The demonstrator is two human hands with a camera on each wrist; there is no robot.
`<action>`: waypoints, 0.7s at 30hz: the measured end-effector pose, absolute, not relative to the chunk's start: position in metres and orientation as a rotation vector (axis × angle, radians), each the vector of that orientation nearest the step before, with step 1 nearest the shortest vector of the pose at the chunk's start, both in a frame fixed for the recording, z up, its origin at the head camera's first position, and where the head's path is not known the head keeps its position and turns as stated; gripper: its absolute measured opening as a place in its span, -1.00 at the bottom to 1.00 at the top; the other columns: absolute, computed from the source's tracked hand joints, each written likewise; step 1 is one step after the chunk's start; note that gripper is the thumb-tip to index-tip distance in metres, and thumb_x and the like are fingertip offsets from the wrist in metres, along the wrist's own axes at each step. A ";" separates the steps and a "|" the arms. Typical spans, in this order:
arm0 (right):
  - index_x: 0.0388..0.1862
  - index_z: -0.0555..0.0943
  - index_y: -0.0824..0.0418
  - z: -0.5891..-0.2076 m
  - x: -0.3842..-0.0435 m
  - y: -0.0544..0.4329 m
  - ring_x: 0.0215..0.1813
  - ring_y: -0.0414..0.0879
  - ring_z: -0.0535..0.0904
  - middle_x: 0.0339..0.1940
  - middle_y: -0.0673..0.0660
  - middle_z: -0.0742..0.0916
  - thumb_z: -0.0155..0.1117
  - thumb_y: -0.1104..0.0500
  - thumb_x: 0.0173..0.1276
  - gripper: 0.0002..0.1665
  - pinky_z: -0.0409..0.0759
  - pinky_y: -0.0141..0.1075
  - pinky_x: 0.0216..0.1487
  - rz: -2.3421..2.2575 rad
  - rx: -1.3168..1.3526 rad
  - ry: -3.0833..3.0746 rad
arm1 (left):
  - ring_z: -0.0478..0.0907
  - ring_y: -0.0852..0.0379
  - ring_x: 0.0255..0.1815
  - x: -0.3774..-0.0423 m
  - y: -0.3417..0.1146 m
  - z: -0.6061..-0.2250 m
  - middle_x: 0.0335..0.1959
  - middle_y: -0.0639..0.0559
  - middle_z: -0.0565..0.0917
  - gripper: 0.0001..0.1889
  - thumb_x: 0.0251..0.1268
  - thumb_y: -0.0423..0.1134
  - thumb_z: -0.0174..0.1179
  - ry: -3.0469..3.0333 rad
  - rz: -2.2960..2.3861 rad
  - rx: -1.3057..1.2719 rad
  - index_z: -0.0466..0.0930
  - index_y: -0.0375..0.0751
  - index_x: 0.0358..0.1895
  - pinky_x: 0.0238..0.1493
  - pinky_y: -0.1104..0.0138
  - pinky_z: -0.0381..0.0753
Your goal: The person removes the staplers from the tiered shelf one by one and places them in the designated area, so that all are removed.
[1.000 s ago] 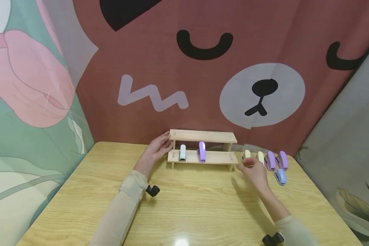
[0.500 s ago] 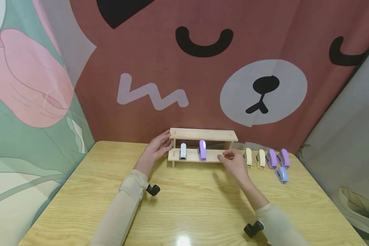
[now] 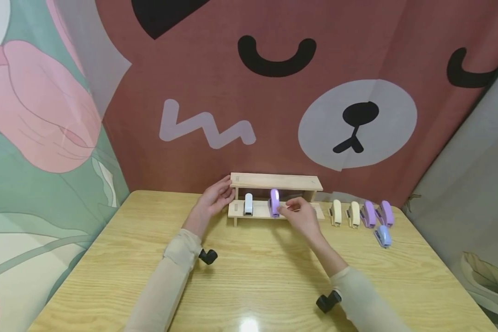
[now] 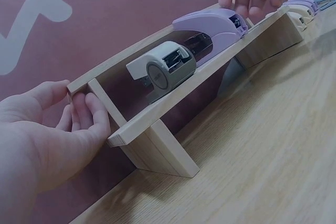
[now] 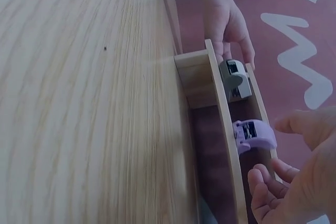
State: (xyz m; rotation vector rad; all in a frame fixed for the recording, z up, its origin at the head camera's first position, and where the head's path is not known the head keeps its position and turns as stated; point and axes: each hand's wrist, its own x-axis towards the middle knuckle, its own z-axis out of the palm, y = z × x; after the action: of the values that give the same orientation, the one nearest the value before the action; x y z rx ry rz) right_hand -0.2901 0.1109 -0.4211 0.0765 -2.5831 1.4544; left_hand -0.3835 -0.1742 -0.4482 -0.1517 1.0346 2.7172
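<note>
A two-tier wooden shelf (image 3: pixel 277 180) stands at the back of the table. My left hand (image 3: pixel 213 198) grips its left end, thumb at the upper board and fingers curled in by the upright, as the left wrist view shows. On the lower board sit a white-and-grey stapler (image 3: pixel 248 204) and, further right, a purple stapler (image 3: pixel 275 201). My right hand (image 3: pixel 302 217) is just right of the purple stapler. In the right wrist view its thumb and loosely bent fingers are spread apart beside that purple stapler (image 5: pixel 258 135), with a gap between them.
Right of the shelf stand two cream staplers (image 3: pixel 336 213) and two purple ones, the nearer being a purple stapler (image 3: pixel 369 215). A blue stapler (image 3: pixel 383 236) sits in front of them. A patterned curtain (image 3: pixel 199 166) hangs directly behind the wooden table (image 3: pixel 232 272).
My right hand has moved left, from beside the cream staplers across the shelf's right end to the purple stapler on the lower board. My left hand stays at the shelf's left end.
</note>
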 end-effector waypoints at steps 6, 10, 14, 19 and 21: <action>0.10 0.60 0.41 -0.425 -0.294 0.099 -0.12 0.08 0.64 -0.16 0.24 0.71 0.54 -0.03 0.26 -0.36 0.64 -0.15 -0.16 1.429 0.116 -2.630 | 0.43 0.13 -0.05 -0.382 -0.173 -0.446 0.04 -0.09 0.44 -0.46 0.56 -0.45 0.07 1.054 2.709 -0.146 0.29 -0.16 0.53 0.10 0.31 0.58; 0.16 0.56 0.45 -0.428 -0.298 0.094 -0.21 0.05 0.64 -0.20 0.24 0.71 0.57 0.00 0.22 -0.29 0.66 -0.16 -0.20 1.390 0.125 -2.655 | 0.44 0.12 -0.06 -0.382 -0.173 -0.446 0.02 -0.08 0.46 -0.46 0.56 -0.45 0.07 1.046 2.712 -0.143 0.30 -0.16 0.53 0.11 0.30 0.58; 0.15 0.57 0.41 -0.432 -0.302 0.092 -0.30 0.01 0.61 -0.27 0.20 0.70 0.59 0.07 0.20 -0.34 0.63 -0.22 -0.30 1.370 0.116 -2.657 | 0.43 0.12 -0.03 -0.383 -0.172 -0.444 0.05 -0.09 0.47 -0.46 0.55 -0.45 0.08 1.041 2.713 -0.134 0.31 -0.15 0.52 0.13 0.30 0.57; 0.13 0.59 0.34 -0.433 -0.303 0.092 -0.32 -0.01 0.61 -0.29 0.18 0.70 0.61 0.09 0.18 -0.39 0.60 -0.25 -0.34 1.389 0.103 -2.652 | 0.42 0.13 -0.03 -0.382 -0.172 -0.442 0.05 -0.08 0.45 -0.45 0.56 -0.44 0.08 1.049 2.707 -0.141 0.29 -0.15 0.54 0.17 0.31 0.54; 0.12 0.61 0.32 -0.433 -0.303 0.093 -0.31 -0.01 0.61 -0.28 0.18 0.71 0.60 0.08 0.19 -0.40 0.60 -0.24 -0.32 1.397 0.108 -2.656 | 0.42 0.13 -0.03 -0.382 -0.173 -0.442 0.05 -0.08 0.45 -0.45 0.56 -0.44 0.08 1.048 2.707 -0.147 0.29 -0.15 0.53 0.18 0.31 0.53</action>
State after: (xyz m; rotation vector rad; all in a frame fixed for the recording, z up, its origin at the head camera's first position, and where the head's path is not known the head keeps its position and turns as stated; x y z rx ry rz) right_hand -0.3035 0.0925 -0.4331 0.1077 -2.6558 1.3974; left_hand -0.3822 -0.1726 -0.4424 -0.1471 1.0480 2.7065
